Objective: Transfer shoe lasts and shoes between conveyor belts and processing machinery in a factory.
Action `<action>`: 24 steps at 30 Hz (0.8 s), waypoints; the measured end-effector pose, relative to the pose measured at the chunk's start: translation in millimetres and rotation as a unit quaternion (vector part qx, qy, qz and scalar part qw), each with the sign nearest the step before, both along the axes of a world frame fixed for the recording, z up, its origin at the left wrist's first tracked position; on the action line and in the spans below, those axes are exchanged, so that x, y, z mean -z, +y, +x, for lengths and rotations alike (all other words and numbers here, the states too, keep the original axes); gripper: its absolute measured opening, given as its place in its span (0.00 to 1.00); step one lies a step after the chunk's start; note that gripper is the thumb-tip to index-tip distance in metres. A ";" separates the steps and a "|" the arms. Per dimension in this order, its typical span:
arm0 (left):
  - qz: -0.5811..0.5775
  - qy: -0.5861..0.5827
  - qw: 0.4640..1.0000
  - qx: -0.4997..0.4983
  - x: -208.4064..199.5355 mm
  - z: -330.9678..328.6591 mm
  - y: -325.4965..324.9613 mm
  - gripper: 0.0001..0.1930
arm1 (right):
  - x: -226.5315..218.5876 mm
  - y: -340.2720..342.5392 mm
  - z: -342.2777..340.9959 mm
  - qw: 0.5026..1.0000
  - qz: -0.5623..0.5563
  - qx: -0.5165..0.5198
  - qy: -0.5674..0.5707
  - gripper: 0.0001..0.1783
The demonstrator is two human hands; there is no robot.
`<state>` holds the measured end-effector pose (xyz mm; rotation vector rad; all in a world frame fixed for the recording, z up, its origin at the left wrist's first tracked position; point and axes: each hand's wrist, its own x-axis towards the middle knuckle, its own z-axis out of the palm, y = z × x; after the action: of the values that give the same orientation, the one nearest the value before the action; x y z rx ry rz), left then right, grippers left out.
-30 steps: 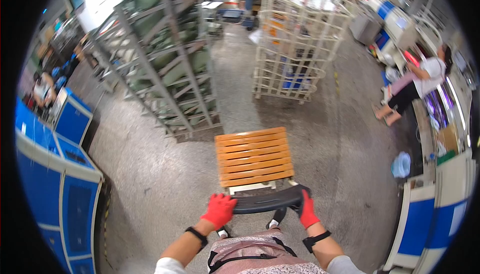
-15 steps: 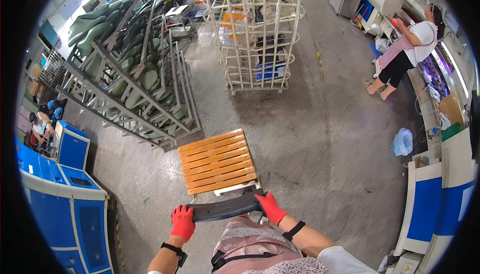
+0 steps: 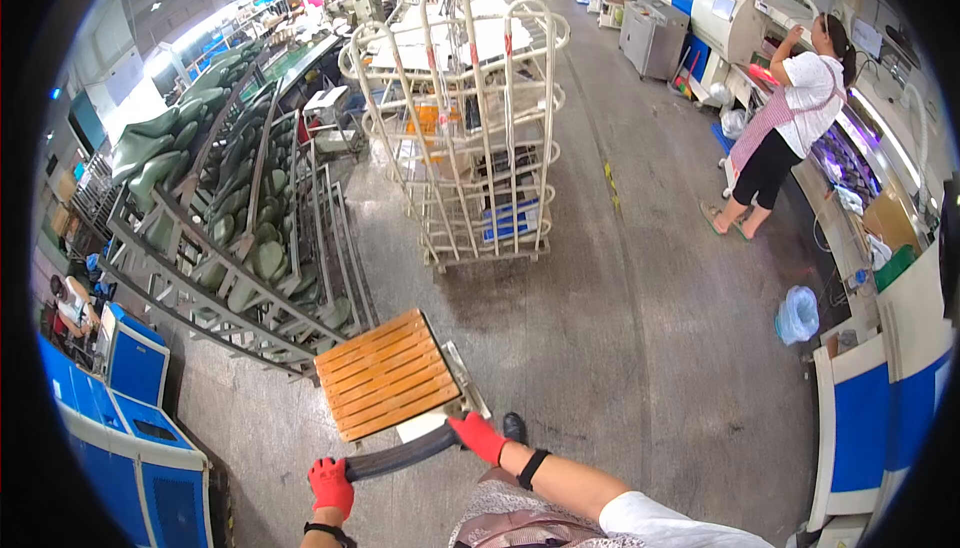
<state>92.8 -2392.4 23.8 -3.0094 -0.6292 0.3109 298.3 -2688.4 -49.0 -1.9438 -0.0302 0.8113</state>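
Note:
A long, black, slightly curved strip (image 3: 402, 456) hangs between my hands in front of my waist. My left hand (image 3: 331, 486), in a red glove, is closed round its left end. My right hand (image 3: 478, 438), also red-gloved, grips the right end, which sits higher than the left. Just beyond the strip stands a low stool with an orange-brown slatted wooden top (image 3: 385, 376) and a pale frame. The strip overlaps the stool's near side in view; whether they touch, I cannot tell. A dark shoe (image 3: 514, 427) shows beside my right hand.
A metal rack (image 3: 262, 298) loaded with dark green curved pieces stands at the left, beyond the stool. A tall white tubular cart (image 3: 487, 248) is ahead. Blue-and-white machines (image 3: 172, 493) flank both sides. A co-worker (image 3: 790, 113) stands at the right, near a bagged bin (image 3: 797, 315).
The view has tilted up and turned right, so the stool and rack sit lower and further left. Both hands still hold the strip, now more slanted. The co-worker's hands have risen toward the head.

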 end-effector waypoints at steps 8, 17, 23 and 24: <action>0.041 0.065 0.997 -0.013 -17.7 16.2 -8.6 0.23 | 0.2 -79.9 167.6 0.987 0.034 -0.152 -0.048 0.36; 0.041 0.155 0.969 -0.186 -90.2 74.3 -114.2 0.27 | -158.8 -166.8 586.5 0.921 0.071 0.120 -0.363 0.43; 0.107 0.026 0.950 -0.292 -84.5 129.4 -262.1 0.31 | -227.9 -163.1 787.1 0.841 0.143 0.162 -0.496 0.35; 0.105 0.028 0.945 -0.309 -80.4 141.6 -296.0 0.31 | -231.9 -158.7 810.6 0.836 0.171 0.127 -0.505 0.35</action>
<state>234.3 -2688.4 104.1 -2.5147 -1.4855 0.3203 1108.9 -2847.1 182.8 -1.7628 -0.5023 -0.4439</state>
